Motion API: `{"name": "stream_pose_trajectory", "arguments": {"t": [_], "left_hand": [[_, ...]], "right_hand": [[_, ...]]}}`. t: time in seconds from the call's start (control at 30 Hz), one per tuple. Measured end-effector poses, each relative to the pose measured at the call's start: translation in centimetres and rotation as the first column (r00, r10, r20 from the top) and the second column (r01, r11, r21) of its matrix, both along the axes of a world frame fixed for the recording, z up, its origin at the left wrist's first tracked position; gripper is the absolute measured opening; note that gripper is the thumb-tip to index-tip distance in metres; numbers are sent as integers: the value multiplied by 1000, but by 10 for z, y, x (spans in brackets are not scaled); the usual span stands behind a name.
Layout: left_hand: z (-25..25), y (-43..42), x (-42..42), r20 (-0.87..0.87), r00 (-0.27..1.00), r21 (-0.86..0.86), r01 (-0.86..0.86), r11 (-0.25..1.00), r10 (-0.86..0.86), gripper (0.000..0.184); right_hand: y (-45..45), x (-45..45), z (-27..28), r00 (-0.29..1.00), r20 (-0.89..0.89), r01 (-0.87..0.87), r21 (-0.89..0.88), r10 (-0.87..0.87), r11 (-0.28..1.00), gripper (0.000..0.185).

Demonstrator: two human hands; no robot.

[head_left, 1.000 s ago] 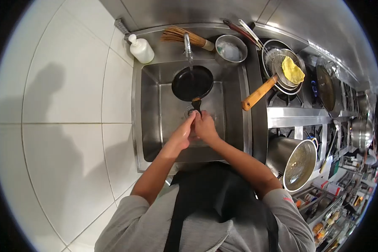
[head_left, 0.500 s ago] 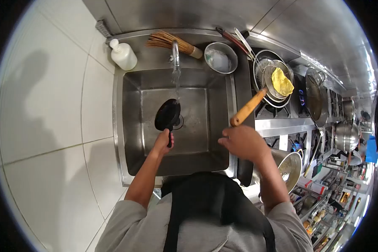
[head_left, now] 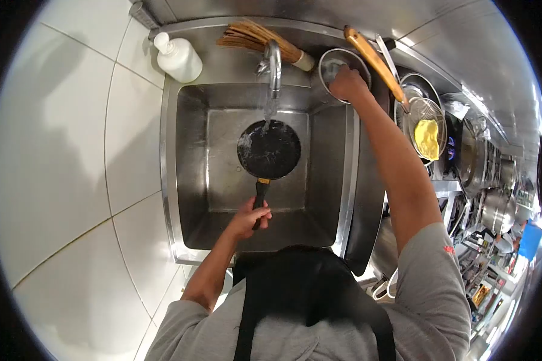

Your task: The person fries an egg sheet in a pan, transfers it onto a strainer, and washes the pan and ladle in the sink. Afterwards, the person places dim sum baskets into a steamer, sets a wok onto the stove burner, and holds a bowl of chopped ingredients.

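I stood near the big steel sink (head_left: 223,150). A black frying pan (head_left: 271,150) was inside it, near the middle, with its handle (head_left: 261,195) pointing to the sink's front; I couldn't tell if the pan touched the bottom. A wok brush (head_left: 265,45) made of thin sticks lay behind the sink. A round metal pot (head_left: 350,56) stood by the sink's back right corner, and a white pump bottle (head_left: 182,62) by its back left corner. The tap (head_left: 275,66) hung over the sink's back part, and water (head_left: 270,108) ran from it onto the pan.

Over the sink's front part, the left hand (head_left: 249,219) was wrapped around the handle. The right hand (head_left: 348,84) dipped into the pot; I couldn't tell if it was wide, narrow or holding anything. To me, this looked like the rinsing step. The next move, I thought, called for a firm left grip to keep the pan steady.
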State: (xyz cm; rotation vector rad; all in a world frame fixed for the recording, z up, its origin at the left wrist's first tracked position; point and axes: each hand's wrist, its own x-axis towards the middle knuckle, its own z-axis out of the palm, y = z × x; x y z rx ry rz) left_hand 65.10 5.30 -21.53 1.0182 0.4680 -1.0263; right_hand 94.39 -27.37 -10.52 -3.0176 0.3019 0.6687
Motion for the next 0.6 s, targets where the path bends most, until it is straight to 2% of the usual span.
{"name": "stream_pose_trajectory", "arguments": {"t": [0.03,0.07,0.1,0.13,0.2,0.23,0.33,0.4,0.47,0.53,0.6], "left_hand": [[-9,2,-5,32,999,-83,16,996,-13,15],[-6,2,-5,-9,1000,-106,-8,994,7,14],[-2,0,-4,-49,999,-129,-31,991,25,14],[1,-2,-3,-87,995,-152,-53,987,40,14],[-5,-5,-8,-56,998,-164,-45,985,36,16],[-8,-7,-11,-42,999,-172,-40,984,34,18],[15,-8,-3,-104,994,-180,-64,982,46,23],[36,-15,6,-150,985,-104,-103,989,87,28],[47,-19,5,-147,986,-77,-94,993,82,30],[55,-18,-2,-98,994,-99,-48,994,38,29],[70,-22,-3,-94,996,-59,8,998,-14,30]], "right_hand": [[-21,11,-37,998,40,45,46,-47,998,61],[-20,16,-44,992,80,86,92,-94,992,61],[-21,14,-50,991,110,78,35,-81,996,58],[-25,18,-52,977,148,135,124,-153,983,58],[-28,22,-43,930,202,240,301,-307,923,57],[-26,18,-44,860,353,232,371,-368,899,53],[32,-33,4,641,743,-50,289,-191,956,49],[79,-80,22,677,724,-194,348,-131,917,48],[103,-110,-23,798,601,-247,263,42,933,48],[120,-131,-59,899,427,-54,334,-100,941,47],[132,-136,-85,880,452,-36,369,-146,929,47]]}}
